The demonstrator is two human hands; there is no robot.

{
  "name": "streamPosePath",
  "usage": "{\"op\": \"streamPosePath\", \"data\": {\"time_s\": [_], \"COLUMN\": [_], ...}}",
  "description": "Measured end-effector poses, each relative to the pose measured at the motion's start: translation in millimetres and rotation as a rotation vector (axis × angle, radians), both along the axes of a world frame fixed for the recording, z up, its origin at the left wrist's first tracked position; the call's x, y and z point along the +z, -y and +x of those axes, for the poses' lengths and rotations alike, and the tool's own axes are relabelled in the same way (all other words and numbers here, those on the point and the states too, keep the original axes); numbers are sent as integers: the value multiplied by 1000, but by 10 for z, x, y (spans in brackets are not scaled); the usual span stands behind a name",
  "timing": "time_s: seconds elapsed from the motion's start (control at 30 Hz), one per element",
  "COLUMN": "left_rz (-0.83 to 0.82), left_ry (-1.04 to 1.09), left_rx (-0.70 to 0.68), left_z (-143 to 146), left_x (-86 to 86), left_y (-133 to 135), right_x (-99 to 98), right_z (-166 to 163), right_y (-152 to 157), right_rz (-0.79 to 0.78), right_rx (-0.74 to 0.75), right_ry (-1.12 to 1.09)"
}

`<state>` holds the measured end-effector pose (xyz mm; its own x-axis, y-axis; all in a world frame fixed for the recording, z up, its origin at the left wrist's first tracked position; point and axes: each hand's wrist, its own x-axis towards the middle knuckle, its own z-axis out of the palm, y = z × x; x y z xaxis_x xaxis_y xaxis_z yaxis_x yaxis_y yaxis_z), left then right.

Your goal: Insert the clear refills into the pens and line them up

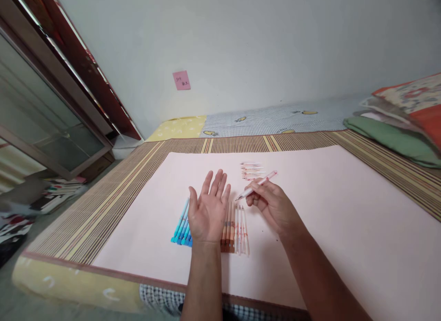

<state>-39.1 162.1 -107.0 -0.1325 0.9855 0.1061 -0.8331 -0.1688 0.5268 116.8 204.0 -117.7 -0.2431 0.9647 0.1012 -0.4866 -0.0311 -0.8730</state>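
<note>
While my left hand (208, 215) is spread mid-frame, palm showing, my right hand (270, 201) pinches a white pen (245, 193) right of centre — a holding-up step, I judge; the next move needs a steady pinch.

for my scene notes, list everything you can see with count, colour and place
held pen: 1, white and pink, in the right hand
blue pens: several, partly hidden, blue, left on sheet
brown pens: several, brown, right of left wrist
pale pens: a few, white-reddish, beside brown pens
thin sticks: several, pale, beyond right hand
sheet: 1, pale pink, on mat
striped mat: 1, brown-tan, under sheet
patterned cloth: yellow and checked, under mat
note: 1, pink, on wall
wall: pale grey, behind
folded textiles: several, green and orange, right
glass panel: greyish, far left
left hand: 1, palm up
right hand: 1, gripping held pen
</note>
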Motion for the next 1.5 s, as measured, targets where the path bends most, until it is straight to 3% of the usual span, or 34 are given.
{"op": "streamPosePath", "data": {"time_s": [0.17,0.37,0.73,0.87,1.0,1.13,1.3,1.5], "left_rz": [-91,-30,-20,-21,-132,-338,-452,-391], "left_ry": [-192,-369,-393,-357,-203,2,85,22], "left_rx": [12,-76,-91,-65,44,171,273,259], "left_z": [38,92,109,101,-17,-231,-364,-221], "left_x": [-53,-26,-86,-121,-209,-255,-221,-166], "left_y": [-1,38,8,-11,-80,-143,-154,-40], "right_x": [-32,-44,35,45,33,-91,-436,-874], "right_z": [1,11,-85,-58,94,265,371,410], "right_y": [-28,-38,52,36,-31,-65,63,333], "right_rz": [-14,4,-8,17,121,215,451,599], "right_rx": [12,-2,23,-57,-197,-181,-52,-93], "right_ry": [-65,-70,-101,-75,216,585,1073,1417]}}
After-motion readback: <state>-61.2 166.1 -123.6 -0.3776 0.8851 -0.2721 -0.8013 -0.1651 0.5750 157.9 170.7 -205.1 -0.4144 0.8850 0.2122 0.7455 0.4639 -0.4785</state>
